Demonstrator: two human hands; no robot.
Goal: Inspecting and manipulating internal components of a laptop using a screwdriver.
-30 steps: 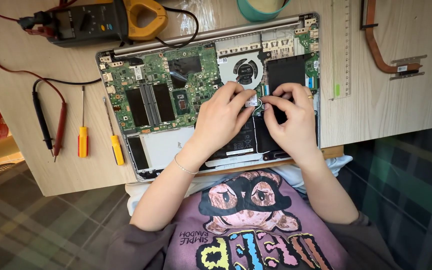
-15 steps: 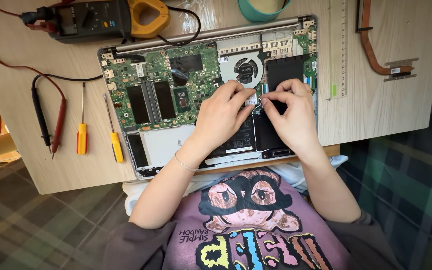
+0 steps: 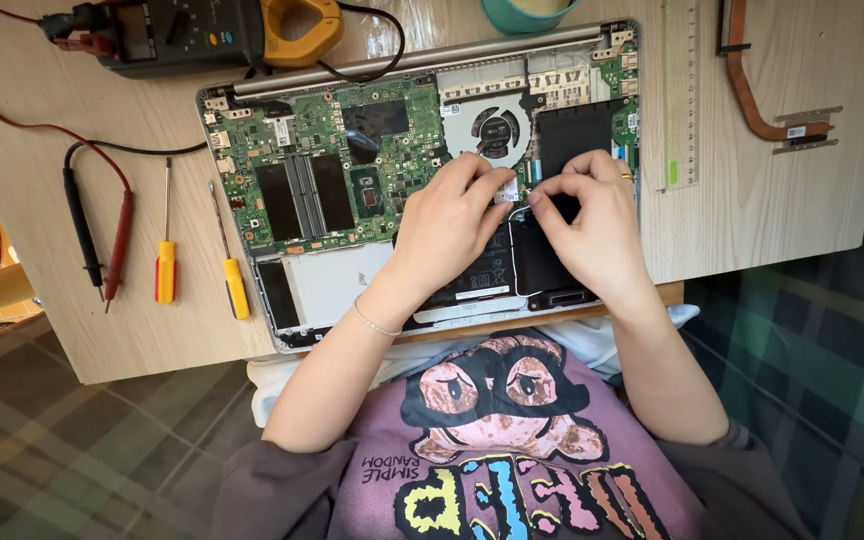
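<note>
The wooden tabletop (image 3: 752,230) carries one opened laptop (image 3: 422,180), its bottom cover off, lying at the centre of the view. One green circuit board (image 3: 322,150) fills its 10 o'clock part, one round cooling fan (image 3: 495,128) sits at 12 o'clock, and one black battery (image 3: 512,265) lies along the near edge.

Both forearms reach up from 6 o'clock over the purple printed shirt (image 3: 512,440). The left hand (image 3: 452,220) lies palm down across the battery, fingers curled, thumb and forefinger pinched together on a small part (image 3: 509,190) just below the fan. The right hand (image 3: 592,225) mirrors it from 3 o'clock, its fingertips pinched toward the same spot and nearly meeting the left hand's; whether it grips the part or only touches it cannot be told. The hands cover most of the battery and the part itself. One thin bracelet (image 3: 377,322) circles the left wrist.

At 11 o'clock sits one clamp meter (image 3: 212,30), its two probes (image 3: 102,225) lying at 9 o'clock. Beside them lie two yellow-handled screwdrivers (image 3: 165,270), side by side. At 2 o'clock lie one copper heat pipe (image 3: 762,90) and one clear ruler (image 3: 680,90). One teal cup (image 3: 522,12) shows at the top edge.
</note>
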